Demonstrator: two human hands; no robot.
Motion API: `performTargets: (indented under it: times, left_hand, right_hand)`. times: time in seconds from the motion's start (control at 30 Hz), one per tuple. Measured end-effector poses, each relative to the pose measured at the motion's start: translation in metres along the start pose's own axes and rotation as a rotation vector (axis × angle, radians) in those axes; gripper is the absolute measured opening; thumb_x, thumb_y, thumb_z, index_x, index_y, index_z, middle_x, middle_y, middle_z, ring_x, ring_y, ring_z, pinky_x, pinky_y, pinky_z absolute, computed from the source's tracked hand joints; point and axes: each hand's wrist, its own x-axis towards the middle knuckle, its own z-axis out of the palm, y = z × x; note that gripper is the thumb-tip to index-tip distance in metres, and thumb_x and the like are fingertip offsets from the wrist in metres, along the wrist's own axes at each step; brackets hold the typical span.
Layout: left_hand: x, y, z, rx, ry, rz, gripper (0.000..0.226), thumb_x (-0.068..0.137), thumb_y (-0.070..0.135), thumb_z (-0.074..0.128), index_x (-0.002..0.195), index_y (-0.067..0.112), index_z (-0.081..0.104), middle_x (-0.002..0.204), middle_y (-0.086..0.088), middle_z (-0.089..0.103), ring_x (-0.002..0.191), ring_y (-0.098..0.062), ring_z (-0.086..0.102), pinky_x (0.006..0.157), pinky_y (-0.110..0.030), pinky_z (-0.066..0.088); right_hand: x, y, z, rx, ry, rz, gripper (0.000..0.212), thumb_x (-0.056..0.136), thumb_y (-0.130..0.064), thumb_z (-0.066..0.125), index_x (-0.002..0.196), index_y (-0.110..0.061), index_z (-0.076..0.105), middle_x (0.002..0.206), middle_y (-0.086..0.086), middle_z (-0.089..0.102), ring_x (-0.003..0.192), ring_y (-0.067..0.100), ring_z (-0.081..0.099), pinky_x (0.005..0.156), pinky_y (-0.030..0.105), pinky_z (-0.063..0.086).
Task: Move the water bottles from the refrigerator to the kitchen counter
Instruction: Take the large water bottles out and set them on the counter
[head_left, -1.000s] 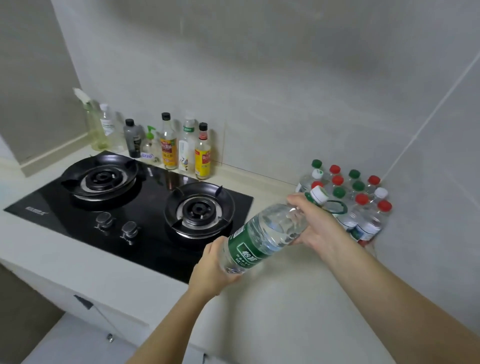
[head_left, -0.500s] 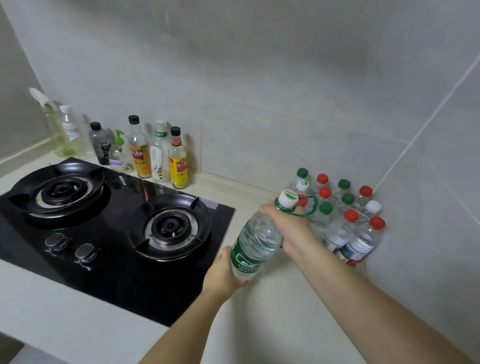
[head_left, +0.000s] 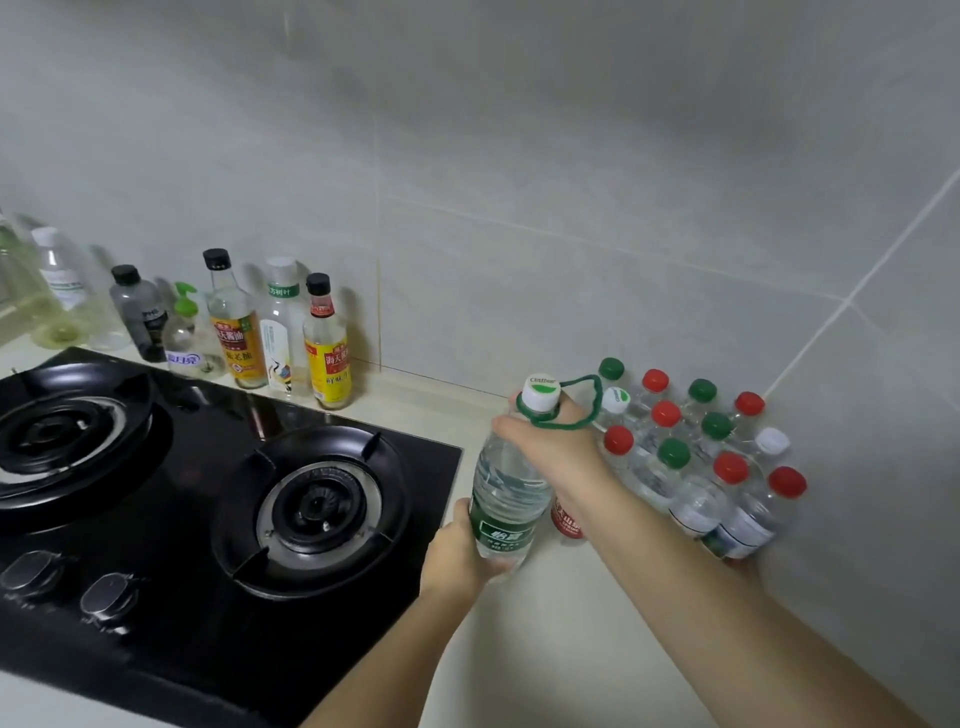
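A large clear water bottle (head_left: 506, 493) with a green label, white cap and green carry loop stands almost upright just above the pale counter (head_left: 571, 639). My left hand (head_left: 460, 556) cups its base from below. My right hand (head_left: 558, 444) grips its shoulder just under the cap. Directly to the right, several small water bottles (head_left: 696, 467) with red, green and white caps stand packed together in the counter's corner against the tiled wall. My right arm hides part of that group.
A black two-burner gas hob (head_left: 218, 499) fills the counter to the left, its right edge close to the held bottle. Several sauce and oil bottles (head_left: 280, 332) line the back wall behind the hob. Tiled walls close in the back and right.
The big bottle has swung from a slanted, nearly lying pose to almost upright and has moved right, toward the cluster of small bottles. Both hands kept hold of it.
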Motion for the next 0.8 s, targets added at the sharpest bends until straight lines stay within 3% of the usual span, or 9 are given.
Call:
performTargets:
  times: [0.2, 0.3, 0.5, 0.63, 0.8]
  left_hand:
    - [0.04, 0.012, 0.005, -0.023, 0.015, 0.01, 0.064, 0.067, 0.034, 0.085, 0.115, 0.021, 0.045, 0.108, 0.005, 0.067, 0.088, -0.014, 0.061, 0.073, -0.025, 0.049]
    - [0.061, 0.02, 0.011, -0.04, 0.025, 0.012, 0.065, 0.065, 0.036, 0.086, 0.115, 0.022, 0.046, 0.106, 0.004, 0.068, 0.092, -0.017, 0.065, 0.078, -0.029, 0.053]
    - [0.1, 0.036, 0.017, -0.003, 0.016, 0.039, 0.067, 0.066, 0.037, 0.086, 0.117, 0.018, 0.046, 0.108, 0.002, 0.068, 0.095, -0.018, 0.063, 0.07, -0.026, 0.047]
    - [0.119, 0.045, 0.024, 0.005, 0.026, 0.049, 0.066, 0.067, 0.033, 0.086, 0.116, 0.017, 0.046, 0.107, 0.0, 0.068, 0.094, -0.021, 0.065, 0.077, -0.032, 0.054]
    - [0.133, 0.049, 0.03, -0.025, 0.045, 0.055, 0.062, 0.069, 0.028, 0.085, 0.115, 0.015, 0.046, 0.105, -0.002, 0.069, 0.092, -0.023, 0.065, 0.075, -0.034, 0.055]
  right_hand:
    - [0.041, -0.007, -0.007, -0.033, -0.03, -0.014, 0.025, 0.079, -0.012, 0.075, 0.102, -0.007, 0.066, 0.083, -0.001, 0.065, 0.076, 0.014, 0.062, 0.072, 0.027, 0.05]
    - [0.066, -0.007, -0.01, -0.05, -0.027, -0.024, 0.026, 0.079, -0.015, 0.075, 0.103, -0.01, 0.067, 0.088, -0.001, 0.068, 0.085, 0.016, 0.065, 0.078, 0.029, 0.052]
    - [0.111, -0.008, -0.017, -0.114, -0.003, -0.03, 0.026, 0.076, -0.019, 0.074, 0.1, -0.011, 0.067, 0.089, 0.003, 0.071, 0.085, 0.017, 0.067, 0.079, 0.031, 0.054]
    - [0.129, -0.01, -0.023, -0.098, -0.015, -0.037, 0.024, 0.079, -0.016, 0.072, 0.101, -0.01, 0.066, 0.084, 0.0, 0.066, 0.077, 0.013, 0.062, 0.065, 0.024, 0.049]
    - [0.147, -0.011, -0.027, -0.121, -0.033, -0.05, 0.025, 0.079, -0.016, 0.072, 0.102, -0.009, 0.066, 0.079, -0.002, 0.066, 0.071, 0.011, 0.063, 0.068, 0.027, 0.05]
